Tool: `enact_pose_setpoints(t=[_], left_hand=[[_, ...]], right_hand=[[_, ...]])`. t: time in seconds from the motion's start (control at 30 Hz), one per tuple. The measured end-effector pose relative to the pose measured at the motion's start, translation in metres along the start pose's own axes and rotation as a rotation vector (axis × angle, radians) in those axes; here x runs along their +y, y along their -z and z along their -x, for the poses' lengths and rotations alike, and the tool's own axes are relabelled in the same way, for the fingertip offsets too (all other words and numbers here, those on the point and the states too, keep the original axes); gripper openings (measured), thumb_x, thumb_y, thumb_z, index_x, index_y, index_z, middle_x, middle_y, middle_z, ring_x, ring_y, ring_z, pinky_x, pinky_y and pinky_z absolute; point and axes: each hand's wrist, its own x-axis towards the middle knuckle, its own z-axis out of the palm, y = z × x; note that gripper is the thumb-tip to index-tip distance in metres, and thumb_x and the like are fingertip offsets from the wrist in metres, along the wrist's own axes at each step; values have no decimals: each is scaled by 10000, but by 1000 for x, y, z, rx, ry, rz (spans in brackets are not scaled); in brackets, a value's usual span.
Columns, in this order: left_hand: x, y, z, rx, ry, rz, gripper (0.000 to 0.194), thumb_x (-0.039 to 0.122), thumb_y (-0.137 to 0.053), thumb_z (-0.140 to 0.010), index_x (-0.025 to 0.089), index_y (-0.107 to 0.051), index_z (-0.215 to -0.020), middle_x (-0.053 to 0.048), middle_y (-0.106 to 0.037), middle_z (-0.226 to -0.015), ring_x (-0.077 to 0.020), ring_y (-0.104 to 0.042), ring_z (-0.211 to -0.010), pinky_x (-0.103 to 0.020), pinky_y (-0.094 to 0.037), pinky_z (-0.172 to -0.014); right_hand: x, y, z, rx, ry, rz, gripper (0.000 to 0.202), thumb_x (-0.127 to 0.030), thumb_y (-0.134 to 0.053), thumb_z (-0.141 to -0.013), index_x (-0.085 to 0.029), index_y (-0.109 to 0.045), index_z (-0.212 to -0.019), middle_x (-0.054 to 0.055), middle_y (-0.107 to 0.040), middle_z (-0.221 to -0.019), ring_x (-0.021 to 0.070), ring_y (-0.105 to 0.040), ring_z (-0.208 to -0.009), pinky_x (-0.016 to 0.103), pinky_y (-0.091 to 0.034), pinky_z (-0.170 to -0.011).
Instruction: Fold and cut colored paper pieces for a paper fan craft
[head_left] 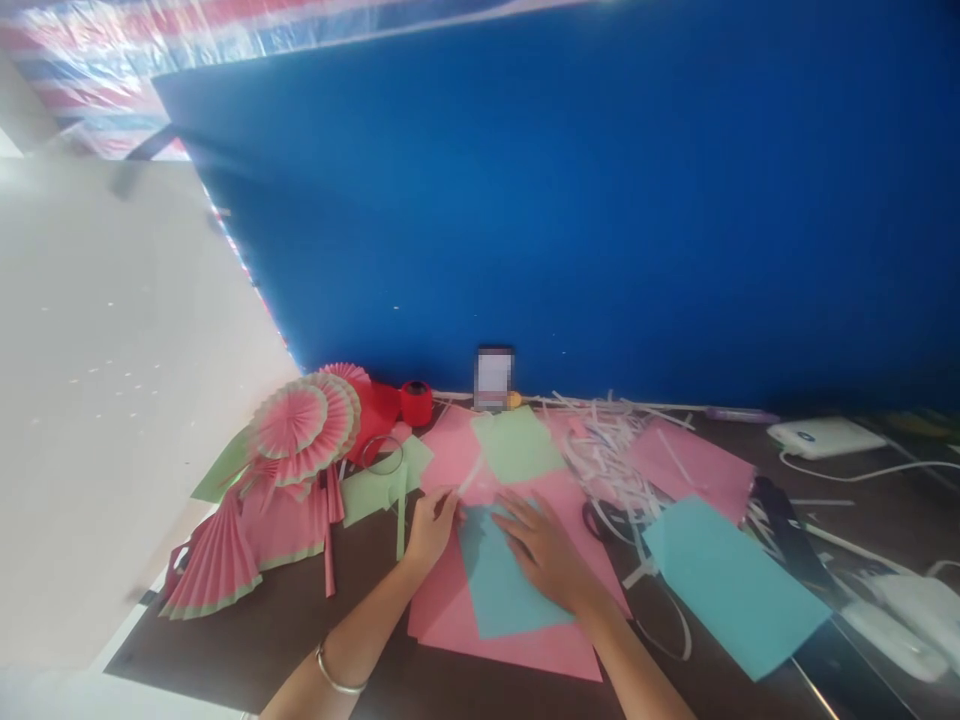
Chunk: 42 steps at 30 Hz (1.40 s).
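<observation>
My right hand (546, 552) lies with its fingers stretched out over a light blue sheet of paper (495, 590). That sheet rests on larger pink paper (525, 658). At the blue sheet's upper left corner, my left hand (433, 528) has its fingers drawn together in a pinch; what is between them, if anything, is hidden. A thin whitish strip (471, 474) lies just beyond the left fingertips. Beyond both hands is a light green sheet (519, 446), also on the pink paper.
Pleated pink paper fans (292, 425) stand at left, near a red tape roll (416, 402). Shredded paper strips (607, 450) heap at right, by dark scissors handles (600, 520). Another blue sheet (739, 585) and white devices (825, 437) lie farther right. A blue panel (570, 200) rises behind.
</observation>
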Motion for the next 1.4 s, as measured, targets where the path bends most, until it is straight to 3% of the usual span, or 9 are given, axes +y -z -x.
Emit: enact_pose_setpoints(t=[0.13,0.2,0.27,0.4,0.5,0.73,0.97,1.13,1.4], left_hand=[[-1,1,1,-106,12,63,300,385,-485,-825,148,-653,-899,-43,-645,-680,-164,-605,-631,-311,-498,-678],[-3,-1,4,-179,36,147,328,395,-538,-799,134,-646,-966,-60,-667,-731,-175,-627,-689,-333,-502,-731],[-4,-4,9,-267,69,235,395,411,-585,-772,126,-621,-1042,-68,-676,-759,-178,-642,-711,-346,-505,-751],[-3,-10,16,-409,104,317,457,421,-654,-720,130,-597,-1068,-56,-674,-747,-173,-656,-677,-337,-518,-715],[-1,-11,17,-396,158,347,460,423,-683,-690,124,-600,-1030,-54,-675,-725,-179,-661,-678,-332,-519,-708],[-4,-9,13,-362,365,435,460,452,-736,-612,95,-631,-882,-73,-681,-703,-179,-652,-605,-323,-523,-645],[-3,-11,14,-358,376,456,381,466,-709,-636,111,-601,-726,-68,-666,-692,-161,-634,-580,-295,-514,-595],[2,-9,15,-348,328,422,342,445,-680,-679,114,-609,-731,-60,-659,-683,-151,-628,-571,-287,-509,-607],[5,-11,15,-299,304,421,301,403,-703,-647,122,-601,-681,-48,-643,-626,-148,-614,-541,-281,-496,-574]], right_hand=[[2,-2,0,187,-143,12,383,-262,-410,-876,-256,-514,-1245,54,-561,-1253,211,-497,-1163,409,-429,-959],[-3,0,1,275,-182,30,399,-265,-411,-879,-232,-485,-1270,67,-549,-1263,208,-496,-1162,375,-449,-934],[-8,1,2,327,-144,74,397,-255,-412,-883,-220,-477,-1273,77,-540,-1275,217,-464,-1196,396,-415,-970],[-14,1,4,283,33,172,346,-180,-401,-888,-259,-551,-1190,34,-641,-1137,204,-518,-1139,444,-341,-1019],[-13,-1,7,327,32,206,338,-132,-410,-878,-254,-599,-1131,22,-694,-1008,193,-578,-1044,430,-323,-1017],[-9,-1,13,443,-151,239,297,-174,-480,-862,-301,-633,-1083,4,-716,-946,198,-622,-922,433,-265,-999],[-10,-1,12,464,-180,270,280,-176,-493,-852,-307,-649,-1044,-7,-716,-954,202,-631,-889,453,-210,-1004],[-14,3,8,479,-182,265,305,-149,-498,-842,-325,-648,-1040,-19,-718,-940,203,-634,-868,475,-164,-1012],[-14,4,7,516,-125,344,294,-126,-524,-824,-303,-655,-1018,-13,-721,-921,178,-641,-836,456,-190,-1027]])
